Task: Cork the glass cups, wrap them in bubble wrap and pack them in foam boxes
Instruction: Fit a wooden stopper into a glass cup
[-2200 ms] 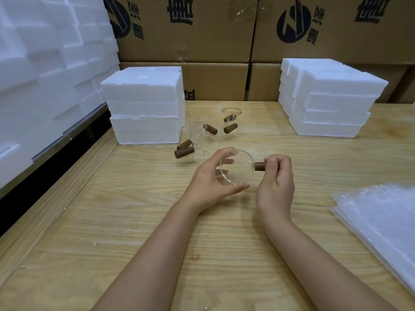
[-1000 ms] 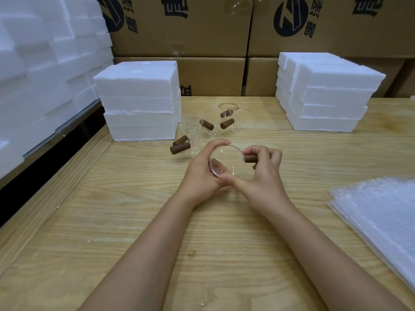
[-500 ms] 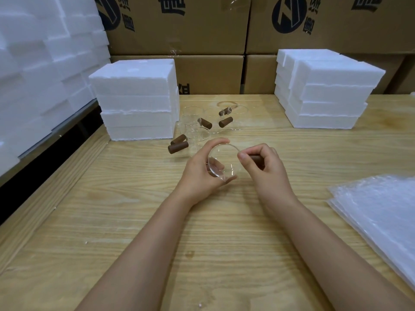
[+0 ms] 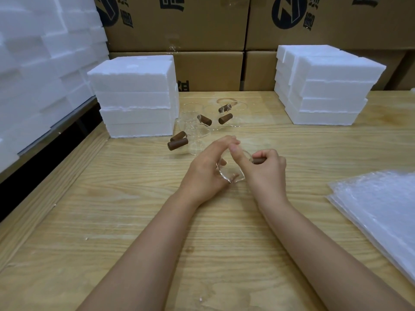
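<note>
Near the middle of the frame, a person's two bare forearms reach up from the bottom edge over a pale wooden table (image 4: pixel 112 209). The left hand (image 4: pixel 206 167) curls its fingers and thumb around a clear glass cup (image 4: pixel 231 176), held tipped on its side just above the table. The right hand (image 4: pixel 265 173) is immediately right of it, fingers wrapped around a brown cork (image 4: pixel 258 161) at the cup's right side, thumb stretched across the glass. Whether the cork is fully seated cannot be told.

Just above the hands is a cluster of other cups (image 4: pixel 195 113) with 5 brown corks (image 4: pixel 177 143) among them. A foam box stack (image 4: pixel 134 97) sits at upper left of centre, a second foam stack (image 4: pixel 325 86) at upper right. Bubble wrap sheets (image 4: pixel 381 209) lie at the right edge. Cardboard cartons (image 4: pixel 179 23) fill the top.
</note>
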Action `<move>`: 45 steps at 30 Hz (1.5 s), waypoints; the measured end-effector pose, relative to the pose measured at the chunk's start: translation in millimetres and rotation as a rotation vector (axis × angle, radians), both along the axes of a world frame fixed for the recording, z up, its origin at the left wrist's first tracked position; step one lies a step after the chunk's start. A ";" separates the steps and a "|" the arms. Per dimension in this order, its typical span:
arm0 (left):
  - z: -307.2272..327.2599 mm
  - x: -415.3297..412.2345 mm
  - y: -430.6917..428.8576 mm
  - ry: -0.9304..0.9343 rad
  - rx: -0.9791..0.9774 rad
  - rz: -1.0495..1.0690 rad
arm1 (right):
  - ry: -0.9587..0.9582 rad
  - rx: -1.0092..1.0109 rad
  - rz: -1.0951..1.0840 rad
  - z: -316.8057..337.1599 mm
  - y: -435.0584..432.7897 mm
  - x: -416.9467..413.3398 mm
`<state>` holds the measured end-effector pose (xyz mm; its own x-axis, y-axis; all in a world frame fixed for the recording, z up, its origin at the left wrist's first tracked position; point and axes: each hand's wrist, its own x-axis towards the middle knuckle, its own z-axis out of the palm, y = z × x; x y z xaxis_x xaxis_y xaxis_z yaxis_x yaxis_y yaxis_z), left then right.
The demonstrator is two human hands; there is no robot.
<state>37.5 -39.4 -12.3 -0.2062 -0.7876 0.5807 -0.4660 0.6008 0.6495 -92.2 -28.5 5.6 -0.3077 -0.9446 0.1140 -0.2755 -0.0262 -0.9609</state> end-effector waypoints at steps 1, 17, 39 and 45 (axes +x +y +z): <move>-0.5 -0.2 -0.5 -0.013 -0.017 0.018 | 0.022 0.015 0.005 0.3 0.5 0.8; 0.2 7.1 -4.3 0.117 0.166 0.062 | 0.214 -0.127 0.301 -9.7 -3.0 -9.5; 4.7 9.9 -5.2 0.260 0.267 0.011 | -0.416 -0.251 0.421 -7.2 -17.3 -30.0; 2.9 8.4 -5.2 0.316 0.266 0.014 | -0.568 -0.181 0.226 -7.0 -19.5 -26.7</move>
